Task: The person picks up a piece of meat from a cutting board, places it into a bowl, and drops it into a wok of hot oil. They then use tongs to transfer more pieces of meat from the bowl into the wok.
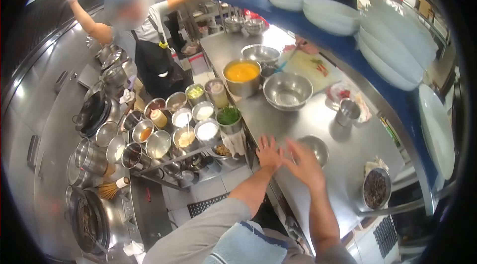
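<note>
My left hand (pixel 269 154) lies flat on the steel counter (pixel 343 154) near its edge, fingers spread and holding nothing. Beside it, my right hand (pixel 306 165) is slightly blurred, its fingers apart and empty. It overlaps a small steel bowl (pixel 318 149), partly hidden behind the fingers. Farther up the counter sits a larger steel bowl (pixel 288 92). To its left stands a pot of orange liquid (pixel 242 72).
Steel tubs of ingredients, among them chopped greens (pixel 228 115), crowd the rack at left. White plates (pixel 390 47) line a blue shelf (pixel 298 13). A cutting board (pixel 315 67), a steel cup (pixel 348 111) and a dark-filled container (pixel 376 188) occupy the counter. A co-worker (pixel 154 40) stands with arms spread.
</note>
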Motion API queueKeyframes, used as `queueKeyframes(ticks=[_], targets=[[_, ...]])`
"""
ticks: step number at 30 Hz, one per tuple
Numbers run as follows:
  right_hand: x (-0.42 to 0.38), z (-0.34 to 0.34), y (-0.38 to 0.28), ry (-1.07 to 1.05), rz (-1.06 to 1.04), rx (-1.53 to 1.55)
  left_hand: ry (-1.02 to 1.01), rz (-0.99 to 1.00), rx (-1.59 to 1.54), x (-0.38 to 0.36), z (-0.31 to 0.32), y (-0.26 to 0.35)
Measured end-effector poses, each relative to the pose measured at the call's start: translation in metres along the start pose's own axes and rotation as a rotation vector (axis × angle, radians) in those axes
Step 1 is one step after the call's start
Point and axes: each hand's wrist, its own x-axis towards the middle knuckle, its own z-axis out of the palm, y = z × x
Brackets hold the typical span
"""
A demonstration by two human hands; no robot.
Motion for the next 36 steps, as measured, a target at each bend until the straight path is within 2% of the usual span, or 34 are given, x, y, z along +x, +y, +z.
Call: queueKeyframes(ticks=[1, 2, 3, 4, 6, 9, 12, 13, 16, 19, 25, 36], targets=[[-0.019, 0.005, 0.05, -0.075, 0.057, -0.056, 0.005, -0.008, -0.002, 0.0, -0.003, 0.005], [-0.048, 0.017, 0.102, -0.001, 0.194, 0.132, 0.004, -0.014, -0.005, 0.001, -0.006, 0.01], [-0.075, 0.009, 0.125, 0.005, 0.373, 0.075, 0.011, -0.017, -0.015, 0.0, -0.007, 0.012], [-0.104, 0.013, 0.154, 0.134, 0.42, 0.133, 0.014, -0.021, -0.024, 0.0, -0.008, 0.014], [-0.14, 0.002, 0.162, 0.389, 0.638, 0.334, 0.006, -0.021, -0.016, 0.002, -0.01, 0.014], [-0.168, 0.029, 0.181, 0.868, 0.451, 0.337, -0.002, -0.016, 0.009, -0.002, -0.008, 0.015], [-0.169, 0.048, 0.193, 0.652, 0.47, 0.269, -0.003, -0.013, 0.026, -0.002, -0.007, 0.015], [-0.167, 0.053, 0.194, 0.501, 0.464, 0.156, -0.007, -0.012, 0.026, -0.001, -0.008, 0.015], [-0.156, 0.072, 0.191, 0.236, 0.342, 0.099, -0.006, -0.004, 0.023, 0.0, -0.008, 0.015], [-0.119, 0.073, 0.157, 0.116, 0.38, 0.125, -0.006, -0.01, 0.0, -0.001, -0.006, 0.013], [-0.099, 0.077, 0.159, 0.291, 0.45, 0.128, 0.021, -0.01, -0.02, -0.002, -0.007, 0.013], [-0.101, 0.086, 0.16, 0.393, 0.291, 0.023, 0.065, -0.028, -0.045, 0.002, -0.004, 0.011]])
